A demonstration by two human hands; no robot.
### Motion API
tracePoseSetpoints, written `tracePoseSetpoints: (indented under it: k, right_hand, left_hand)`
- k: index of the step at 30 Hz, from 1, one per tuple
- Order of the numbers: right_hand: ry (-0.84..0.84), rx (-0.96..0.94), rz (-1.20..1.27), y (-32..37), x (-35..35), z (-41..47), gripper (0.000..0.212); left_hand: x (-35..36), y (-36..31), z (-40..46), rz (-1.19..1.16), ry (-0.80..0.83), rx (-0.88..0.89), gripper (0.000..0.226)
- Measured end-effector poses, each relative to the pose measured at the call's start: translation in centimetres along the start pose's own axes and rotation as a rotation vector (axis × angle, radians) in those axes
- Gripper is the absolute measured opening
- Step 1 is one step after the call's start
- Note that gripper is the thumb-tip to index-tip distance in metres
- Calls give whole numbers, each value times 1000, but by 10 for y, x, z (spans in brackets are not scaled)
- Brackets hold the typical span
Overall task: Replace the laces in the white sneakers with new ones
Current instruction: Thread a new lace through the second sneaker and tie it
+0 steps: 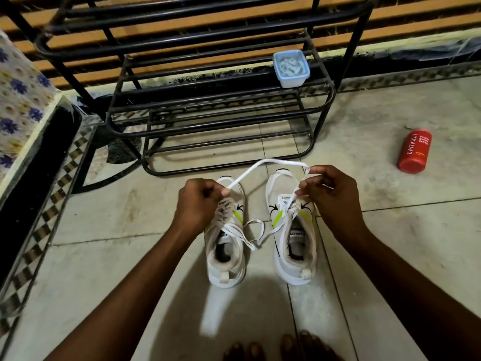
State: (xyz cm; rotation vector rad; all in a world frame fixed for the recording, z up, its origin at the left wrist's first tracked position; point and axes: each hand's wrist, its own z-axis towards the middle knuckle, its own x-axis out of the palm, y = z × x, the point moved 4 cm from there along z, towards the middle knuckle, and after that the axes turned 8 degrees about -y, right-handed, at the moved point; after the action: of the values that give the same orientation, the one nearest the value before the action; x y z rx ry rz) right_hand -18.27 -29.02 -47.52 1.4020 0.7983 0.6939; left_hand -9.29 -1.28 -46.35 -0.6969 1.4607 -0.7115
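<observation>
From the head view, both forearms reach forward and down from the bottom corners toward a pair of white sneakers standing side by side on the tiled floor (364, 121), toes pointing away from the person.

The left hand (199, 204) hovers over the front of the left sneaker (226, 246), knuckles up, fingers curled, pinching one end of a white lace (256, 166) between thumb and fingertips. This sneaker still has its lace threaded, with loose ends trailing onto the floor between the two shoes.

The right hand (329, 196) sits over the front of the right sneaker (292, 230), fingers also curled, gripping the other stretch of the same lace. From the right hand a short length runs down into the eyelets of the right sneaker. Between the two hands the lace rises in a loose arc above the toes of the shoes.

Beyond the sneakers stands a black metal shoe rack (221, 108). On one of its upper shelves sits a small clear box with a blue rim (291, 69), holding what look like white laces. A red bottle (415, 151) lies on its side on the floor, well apart to the right. Bare toes show at the bottom edge.
</observation>
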Motion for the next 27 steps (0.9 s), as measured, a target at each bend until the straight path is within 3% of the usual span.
tracePoseSetpoints:
  k: [3,6,9,12,15,18,22,27]
  right_hand:
    - [11,2,-68,-7,-4,-7,34]
    - [-5,-10,-142,-13,-8,-16,41]
    - [9,-39,-228,-19,-12,-26,35]
    - [126,-53,-321,-25,-14,-37,31]
    - [140,-137,-421,-28,-18,-41,37]
    - [67,-150,-385,-31,-22,-43,31]
    - [-37,-32,-276,-42,-27,-46,27]
    - [-86,137,-130,-56,-28,-49,26]
  left_hand:
    - [22,-13,-11,-153,119,-59,17]
    - [43,-28,-26,-331,223,-136,11]
    - [61,-43,-41,-494,288,-226,6]
    - [76,-53,-52,-567,295,-304,9]
    - [89,-55,-56,-529,297,-321,11]
    - [97,-55,-58,-460,301,-293,16]
    - [109,-56,-63,-385,302,-229,18]
    - [116,-59,-65,-221,217,-129,40]
